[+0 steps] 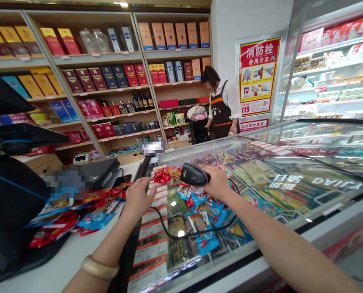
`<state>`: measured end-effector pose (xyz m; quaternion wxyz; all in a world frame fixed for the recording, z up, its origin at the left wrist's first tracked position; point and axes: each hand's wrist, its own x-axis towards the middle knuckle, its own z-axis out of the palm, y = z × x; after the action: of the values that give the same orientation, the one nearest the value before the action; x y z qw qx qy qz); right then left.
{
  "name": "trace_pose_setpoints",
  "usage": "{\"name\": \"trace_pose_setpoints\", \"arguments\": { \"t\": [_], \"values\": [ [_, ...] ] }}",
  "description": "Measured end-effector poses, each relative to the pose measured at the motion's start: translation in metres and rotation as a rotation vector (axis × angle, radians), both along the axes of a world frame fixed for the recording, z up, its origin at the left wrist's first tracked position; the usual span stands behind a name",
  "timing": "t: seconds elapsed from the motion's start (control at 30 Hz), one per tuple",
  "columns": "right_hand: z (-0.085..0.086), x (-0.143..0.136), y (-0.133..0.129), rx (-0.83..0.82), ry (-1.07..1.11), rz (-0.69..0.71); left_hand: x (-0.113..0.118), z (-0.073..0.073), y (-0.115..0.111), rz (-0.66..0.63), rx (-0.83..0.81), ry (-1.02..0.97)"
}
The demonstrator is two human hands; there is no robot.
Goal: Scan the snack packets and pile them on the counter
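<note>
My right hand is wrapped round a black handheld barcode scanner, its head pointing left above the glass top of a freezer. From it a black cable loops over the glass. My left hand hovers by the freezer's left edge with fingers bent and apart, and I see nothing in it. Just past its fingertips lie small red snack packets. Blue-and-white snack packets are scattered on the glass below the scanner. A pile of red and blue packets sits on the counter left of my wrist.
Dark checkout equipment stands on the white counter at left. Price labels line the edge of the freezer glass. A person in an apron stands behind it. Shelves of boxes cover the back wall.
</note>
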<state>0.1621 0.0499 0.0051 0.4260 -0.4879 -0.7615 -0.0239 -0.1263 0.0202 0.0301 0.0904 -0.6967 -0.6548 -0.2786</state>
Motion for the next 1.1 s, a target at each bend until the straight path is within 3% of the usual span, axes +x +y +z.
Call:
{"name": "trace_pose_setpoints", "arguments": {
  "t": [0.17, 0.23, 0.37, 0.57, 0.7, 0.77, 0.93, 1.1],
  "values": [
    [-0.001, 0.000, 0.002, -0.022, -0.016, -0.013, 0.054, -0.028, 0.013, 0.003, -0.235, -0.015],
    [-0.001, 0.000, 0.002, -0.027, -0.021, -0.016, 0.062, -0.034, 0.016, 0.016, -0.277, -0.058],
    [0.000, 0.000, 0.002, -0.040, -0.032, -0.020, 0.063, -0.039, 0.021, -0.013, -0.264, -0.380],
    [0.003, -0.001, -0.001, -0.064, -0.053, -0.028, 0.056, -0.033, 0.011, -0.072, -0.313, -0.696],
    [0.001, -0.001, 0.000, -0.066, -0.048, -0.036, 0.049, -0.018, -0.004, -0.114, -0.454, -1.258],
    [0.001, -0.001, 0.000, -0.068, -0.043, -0.040, 0.043, -0.010, -0.009, -0.104, -0.480, -1.434],
    [0.002, 0.001, 0.000, -0.066, -0.024, -0.065, 0.030, 0.002, -0.011, -0.130, -0.474, -1.565],
    [0.003, 0.004, 0.000, -0.039, 0.022, -0.105, 0.023, -0.004, -0.004, -0.239, -0.311, -1.565]
  ]
}}
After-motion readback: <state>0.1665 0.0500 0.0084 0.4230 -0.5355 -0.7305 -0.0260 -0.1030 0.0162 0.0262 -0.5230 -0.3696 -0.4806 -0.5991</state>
